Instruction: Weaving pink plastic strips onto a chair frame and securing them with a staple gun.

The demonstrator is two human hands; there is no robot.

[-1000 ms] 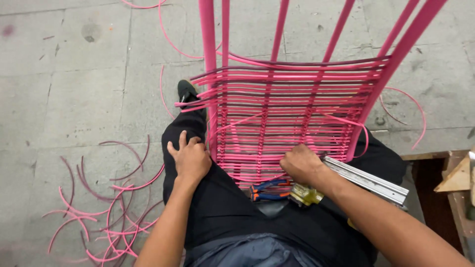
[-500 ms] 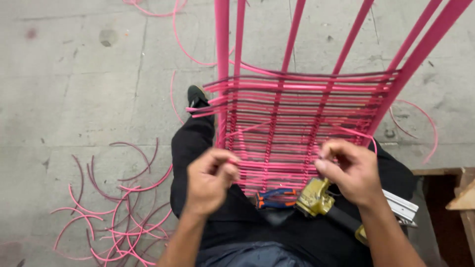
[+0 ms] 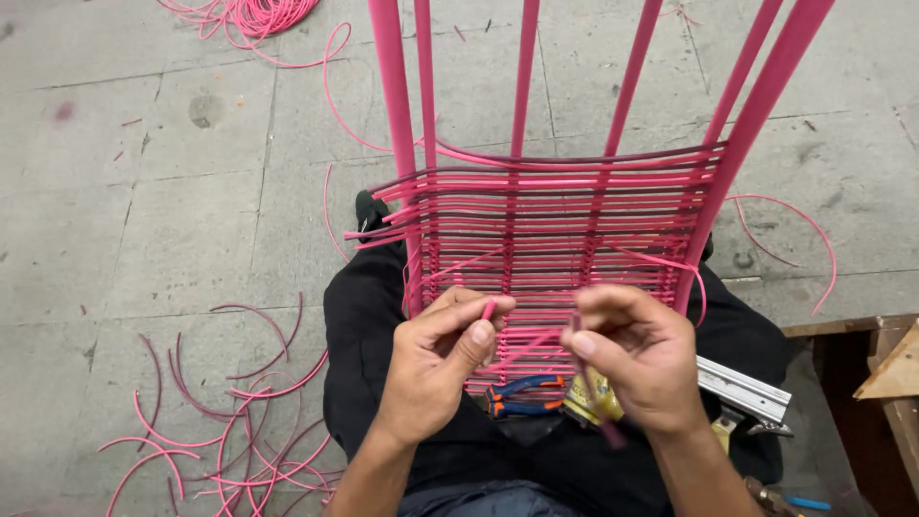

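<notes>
The left hand (image 3: pixel 436 369) pinches the end of a pink plastic cord (image 3: pixel 489 308) between thumb and forefinger, fingers closed on it. Just beside it, the right hand (image 3: pixel 637 359) closes on another stretch of the same glossy, round cord, which runs between the two hands in front of the pink woven frame (image 3: pixel 555 220). Horizontal cords are packed tightly across the frame's upright rods. Below the hands, blue-and-orange pliers (image 3: pixel 522 393) lie on the person's lap. Off to the left, cut cord scraps (image 3: pixel 220 431) litter the concrete floor (image 3: pixel 144 191).
</notes>
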